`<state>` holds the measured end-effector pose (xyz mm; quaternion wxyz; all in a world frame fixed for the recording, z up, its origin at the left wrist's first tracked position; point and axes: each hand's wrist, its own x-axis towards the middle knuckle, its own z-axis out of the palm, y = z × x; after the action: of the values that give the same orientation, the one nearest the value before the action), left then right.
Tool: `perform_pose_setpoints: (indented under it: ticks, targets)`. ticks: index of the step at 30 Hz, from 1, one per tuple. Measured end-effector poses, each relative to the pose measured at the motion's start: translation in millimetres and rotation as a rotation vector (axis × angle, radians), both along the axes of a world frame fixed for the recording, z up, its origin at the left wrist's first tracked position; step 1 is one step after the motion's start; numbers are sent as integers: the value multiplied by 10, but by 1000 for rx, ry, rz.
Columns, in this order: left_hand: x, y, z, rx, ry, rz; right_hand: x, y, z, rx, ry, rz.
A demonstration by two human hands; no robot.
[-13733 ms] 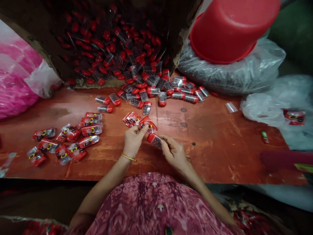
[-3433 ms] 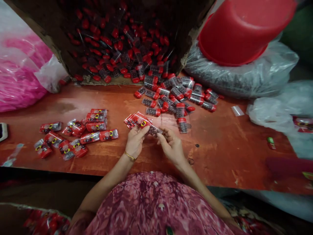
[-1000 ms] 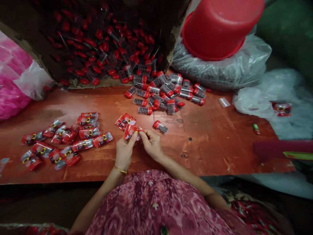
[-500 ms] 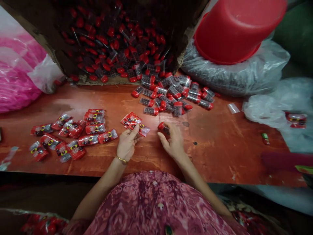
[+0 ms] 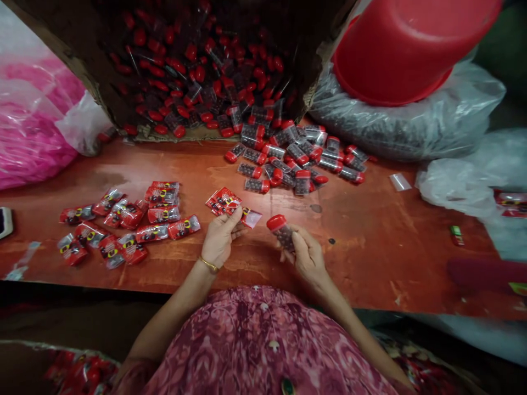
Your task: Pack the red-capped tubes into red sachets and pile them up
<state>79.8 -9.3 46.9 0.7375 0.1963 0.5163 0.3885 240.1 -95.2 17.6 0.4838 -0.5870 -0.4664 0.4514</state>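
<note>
My right hand (image 5: 308, 257) grips a small clear vial with a red cap (image 5: 281, 230), raised a little above the red-brown table (image 5: 370, 241). My left hand (image 5: 219, 240) pinches a red printed sleeve (image 5: 249, 216) by its edge, just in front of a small stack of empty sleeves (image 5: 222, 200). The vial and the sleeve are apart, about a hand's width between them. Several loose red-capped vials (image 5: 294, 162) lie further back on the table. A group of wrapped vials (image 5: 132, 222) lies to my left.
A tipped cardboard box (image 5: 197, 71) full of vials opens onto the table's far edge. A red bucket (image 5: 407, 49) rests on a clear plastic bag (image 5: 403, 126) at back right. Pink bagged material (image 5: 33, 126) sits at far left, more plastic bags (image 5: 473, 181) at right.
My right hand picked a vial off the table and lifted it toward me. My left hand has kept hold of the sleeve near the stack.
</note>
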Motion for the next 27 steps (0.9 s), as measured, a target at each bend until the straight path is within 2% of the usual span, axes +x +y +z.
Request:
perform_pose_setpoints:
  ticks: [4,13,18,24,27]
  targets:
    - [16,-9,8,47,30,-32,-107,-21,110,-114,258,32]
    - [-32,-4,-45,220,41,-136,-115,120,177,-246,344,111]
    - [42,-30,-35,192,-48,-87,-180,169,150,-223,300,69]
    - [187,-110,-55,169,-116,-9,-342,212,68,-34,170,-90]
    - [200,-127,-110,201,-112,30,-396,238,30,-19,170,-83]
